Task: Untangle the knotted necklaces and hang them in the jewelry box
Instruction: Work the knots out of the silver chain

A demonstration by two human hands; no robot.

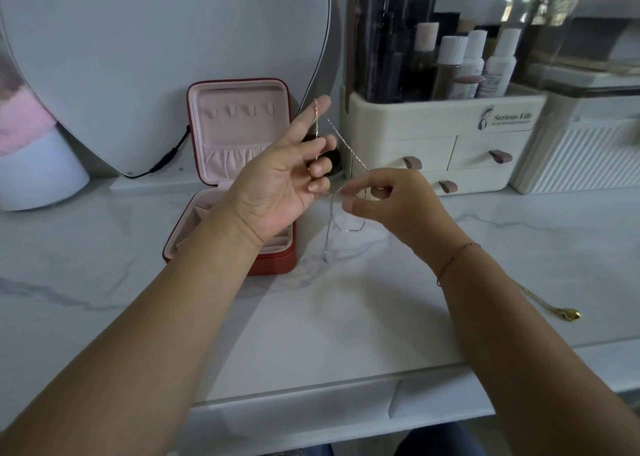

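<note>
Tangled necklaces (pixel 328 229) hang over the worktop (pixel 346 300) beside the open jewelry box (pixel 239 123) — left hand (pixel 287 165) hooks a strand, right hand (pixel 391 206) pinches the knot — light, limp, probably snag-prone; best pinched beside the knot.

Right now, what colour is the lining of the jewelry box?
Pale pink; the jewelry box lining shows best in the head view.

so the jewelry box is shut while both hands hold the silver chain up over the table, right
Not quite. The head view shows the jewelry box open, its lid standing upright. The rest holds: the left hand and the right hand hold the silver chain up over the table.
</note>
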